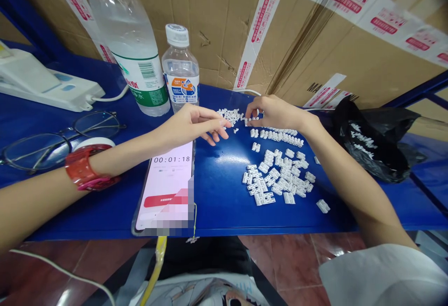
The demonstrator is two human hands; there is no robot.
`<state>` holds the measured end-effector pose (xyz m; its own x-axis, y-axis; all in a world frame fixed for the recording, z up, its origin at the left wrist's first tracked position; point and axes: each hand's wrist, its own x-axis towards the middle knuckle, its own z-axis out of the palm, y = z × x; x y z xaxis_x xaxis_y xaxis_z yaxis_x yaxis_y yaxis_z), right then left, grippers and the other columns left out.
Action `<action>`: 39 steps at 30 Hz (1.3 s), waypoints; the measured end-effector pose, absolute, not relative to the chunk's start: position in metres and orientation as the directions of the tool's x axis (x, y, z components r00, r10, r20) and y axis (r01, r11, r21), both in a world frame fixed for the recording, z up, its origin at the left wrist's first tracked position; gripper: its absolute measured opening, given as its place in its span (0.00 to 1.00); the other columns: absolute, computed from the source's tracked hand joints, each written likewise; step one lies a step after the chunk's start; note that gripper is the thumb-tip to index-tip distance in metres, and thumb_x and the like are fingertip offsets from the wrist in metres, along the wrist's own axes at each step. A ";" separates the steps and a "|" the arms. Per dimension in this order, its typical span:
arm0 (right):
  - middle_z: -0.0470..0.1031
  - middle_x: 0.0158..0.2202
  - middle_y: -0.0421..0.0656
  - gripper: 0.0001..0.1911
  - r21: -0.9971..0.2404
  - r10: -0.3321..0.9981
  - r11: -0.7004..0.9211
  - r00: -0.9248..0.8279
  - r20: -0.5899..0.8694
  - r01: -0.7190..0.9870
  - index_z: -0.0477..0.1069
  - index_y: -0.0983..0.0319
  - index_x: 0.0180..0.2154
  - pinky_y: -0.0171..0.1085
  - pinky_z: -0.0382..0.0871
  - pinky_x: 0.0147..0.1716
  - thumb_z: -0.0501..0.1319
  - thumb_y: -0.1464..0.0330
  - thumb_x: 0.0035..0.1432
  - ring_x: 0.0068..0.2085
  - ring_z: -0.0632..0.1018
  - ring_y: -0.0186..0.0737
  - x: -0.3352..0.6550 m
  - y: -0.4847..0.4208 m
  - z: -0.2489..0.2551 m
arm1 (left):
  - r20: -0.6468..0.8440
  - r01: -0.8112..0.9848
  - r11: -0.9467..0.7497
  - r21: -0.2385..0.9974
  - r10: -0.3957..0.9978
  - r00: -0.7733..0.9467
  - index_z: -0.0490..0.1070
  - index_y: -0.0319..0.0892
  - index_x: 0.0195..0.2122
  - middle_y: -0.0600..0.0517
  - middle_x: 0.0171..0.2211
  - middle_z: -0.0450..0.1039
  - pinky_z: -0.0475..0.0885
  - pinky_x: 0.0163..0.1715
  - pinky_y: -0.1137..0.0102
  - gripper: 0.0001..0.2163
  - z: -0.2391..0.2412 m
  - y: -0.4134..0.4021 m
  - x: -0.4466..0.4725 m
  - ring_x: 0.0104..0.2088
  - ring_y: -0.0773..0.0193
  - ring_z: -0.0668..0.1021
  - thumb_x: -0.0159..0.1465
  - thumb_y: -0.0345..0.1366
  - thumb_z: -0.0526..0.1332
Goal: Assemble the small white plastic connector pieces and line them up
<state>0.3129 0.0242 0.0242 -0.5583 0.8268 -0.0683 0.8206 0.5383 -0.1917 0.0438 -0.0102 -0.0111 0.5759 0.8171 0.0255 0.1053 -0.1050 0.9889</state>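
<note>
Small white plastic pieces lie on the blue table [217, 189]. A loose heap of tiny ones [231, 115] sits at the back, and a pile of larger joined pieces [276, 177] lies nearer me, with a row of them [280, 135] behind. My left hand [194, 124] reaches toward the back heap, its fingertips pinched on a tiny white piece. My right hand [275, 112] hovers over the same heap, fingers curled and pinching among the pieces. A red watch [84, 168] is on my left wrist.
A phone [168, 187] showing a 00:01:18 timer lies under my left forearm. Two water bottles [181, 70] stand at the back, glasses [59, 142] and a white device [42, 82] to the left, a black plastic bag [374, 138] to the right. Cardboard boxes [315, 40] form the back wall.
</note>
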 end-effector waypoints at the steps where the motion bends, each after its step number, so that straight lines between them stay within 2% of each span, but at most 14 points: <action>1: 0.78 0.36 0.44 0.08 -0.195 0.823 0.542 -0.563 -0.074 0.818 0.82 0.62 0.39 0.43 0.67 0.40 0.67 0.66 0.60 0.37 0.76 0.41 0.311 0.024 0.023 | 0.028 0.101 -0.105 0.989 0.816 0.577 0.86 0.38 0.42 0.46 0.34 0.86 0.82 0.35 0.69 0.10 -0.011 -0.010 0.044 0.32 0.63 0.83 0.66 0.39 0.69; 6: 0.78 0.35 0.43 0.09 -0.194 0.815 0.547 -0.571 -0.097 0.814 0.81 0.62 0.40 0.42 0.68 0.39 0.68 0.64 0.61 0.36 0.76 0.40 0.309 0.021 0.028 | 0.022 0.113 -0.106 0.988 0.818 0.575 0.86 0.38 0.40 0.46 0.34 0.86 0.82 0.33 0.70 0.09 -0.009 -0.011 0.044 0.31 0.63 0.83 0.67 0.38 0.68; 9: 0.78 0.32 0.42 0.11 -0.203 0.823 0.529 -0.556 -0.111 0.824 0.80 0.62 0.35 0.41 0.67 0.36 0.69 0.60 0.60 0.33 0.76 0.39 0.309 0.013 0.037 | 0.013 0.137 -0.111 0.984 0.822 0.570 0.86 0.39 0.40 0.46 0.34 0.86 0.82 0.34 0.69 0.10 -0.008 -0.012 0.044 0.31 0.63 0.83 0.66 0.39 0.68; 13: 0.78 0.29 0.41 0.15 -0.184 0.815 0.463 -0.498 -0.296 0.867 0.79 0.59 0.32 0.39 0.65 0.29 0.74 0.54 0.55 0.28 0.74 0.37 0.306 -0.003 0.042 | 0.015 0.130 -0.111 0.985 0.816 0.577 0.86 0.39 0.41 0.46 0.33 0.86 0.82 0.34 0.69 0.10 -0.009 -0.011 0.044 0.32 0.62 0.83 0.67 0.39 0.68; 16: 0.78 0.30 0.41 0.13 -0.112 0.795 0.452 -0.457 -0.400 0.885 0.78 0.59 0.31 0.39 0.64 0.27 0.76 0.59 0.52 0.27 0.73 0.37 0.300 -0.013 0.038 | 0.024 0.118 -0.114 0.987 0.812 0.584 0.86 0.39 0.41 0.46 0.33 0.86 0.81 0.33 0.70 0.10 -0.010 -0.010 0.044 0.32 0.63 0.83 0.67 0.39 0.67; 19: 0.77 0.29 0.41 0.07 -0.094 0.779 0.475 -0.468 -0.417 0.875 0.78 0.60 0.31 0.38 0.63 0.27 0.74 0.67 0.54 0.27 0.73 0.36 0.293 -0.017 0.039 | 0.021 0.113 -0.107 0.988 0.811 0.585 0.86 0.39 0.41 0.46 0.33 0.86 0.81 0.32 0.71 0.09 -0.010 -0.010 0.044 0.31 0.64 0.82 0.67 0.38 0.68; 21: 0.77 0.29 0.40 0.04 -0.161 0.777 0.510 -0.533 -0.334 0.845 0.79 0.61 0.36 0.38 0.63 0.29 0.70 0.69 0.58 0.28 0.73 0.35 0.287 -0.018 0.041 | 0.012 0.117 -0.097 0.988 0.815 0.580 0.86 0.39 0.40 0.45 0.34 0.86 0.80 0.30 0.71 0.09 -0.010 -0.010 0.044 0.31 0.64 0.82 0.66 0.38 0.69; 24: 0.75 0.29 0.38 0.08 -0.317 0.771 0.595 -0.635 -0.034 0.739 0.76 0.62 0.42 0.37 0.63 0.33 0.67 0.66 0.63 0.29 0.72 0.33 0.279 -0.020 0.045 | -0.023 0.113 -0.054 0.992 0.809 0.587 0.86 0.39 0.38 0.43 0.38 0.86 0.79 0.29 0.70 0.09 -0.011 -0.011 0.044 0.32 0.63 0.81 0.65 0.40 0.71; 26: 0.75 0.30 0.38 0.10 -0.394 0.742 0.650 -0.655 0.145 0.649 0.75 0.62 0.43 0.37 0.63 0.35 0.67 0.63 0.65 0.31 0.72 0.34 0.273 -0.023 0.045 | -0.050 0.087 -0.004 0.996 0.792 0.608 0.86 0.40 0.40 0.43 0.41 0.86 0.79 0.29 0.70 0.10 -0.011 -0.010 0.043 0.33 0.63 0.82 0.64 0.41 0.72; 28: 0.75 0.33 0.40 0.11 -0.433 0.713 0.688 -0.655 0.251 0.583 0.74 0.63 0.43 0.37 0.63 0.36 0.67 0.62 0.66 0.34 0.72 0.34 0.268 -0.027 0.045 | -0.052 0.024 0.047 0.999 0.775 0.630 0.85 0.42 0.42 0.45 0.38 0.85 0.78 0.30 0.70 0.10 -0.011 -0.010 0.042 0.33 0.63 0.82 0.63 0.42 0.73; 32: 0.74 0.36 0.41 0.09 -0.431 0.693 0.713 -0.650 0.313 0.553 0.74 0.63 0.44 0.36 0.64 0.38 0.65 0.63 0.69 0.36 0.72 0.34 0.263 -0.033 0.045 | -0.008 -0.121 0.109 0.987 0.776 0.631 0.86 0.43 0.36 0.50 0.30 0.82 0.76 0.32 0.73 0.07 -0.011 -0.008 0.041 0.33 0.65 0.81 0.62 0.41 0.75; 37: 0.76 0.41 0.43 0.14 -0.392 0.617 0.780 -0.705 0.350 0.488 0.73 0.62 0.48 0.37 0.67 0.40 0.66 0.59 0.68 0.39 0.73 0.36 0.268 -0.025 0.044 | 0.009 -0.152 0.093 0.984 0.825 0.565 0.86 0.43 0.37 0.50 0.32 0.82 0.76 0.35 0.71 0.06 -0.014 -0.003 0.041 0.35 0.64 0.82 0.61 0.38 0.74; 39: 0.78 0.44 0.44 0.14 -0.393 0.615 0.778 -0.720 0.321 0.489 0.72 0.62 0.50 0.37 0.68 0.40 0.65 0.60 0.69 0.40 0.74 0.37 0.273 -0.018 0.041 | 0.019 -0.180 0.095 0.979 0.839 0.543 0.86 0.43 0.36 0.50 0.32 0.82 0.75 0.35 0.71 0.05 -0.014 -0.002 0.042 0.34 0.65 0.81 0.61 0.37 0.74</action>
<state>0.2733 -0.0182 0.0415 -0.7204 0.6150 0.3207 0.4895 0.7784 -0.3932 0.0415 -0.0017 -0.0144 0.5434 0.8393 0.0187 -0.1801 0.0948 0.9791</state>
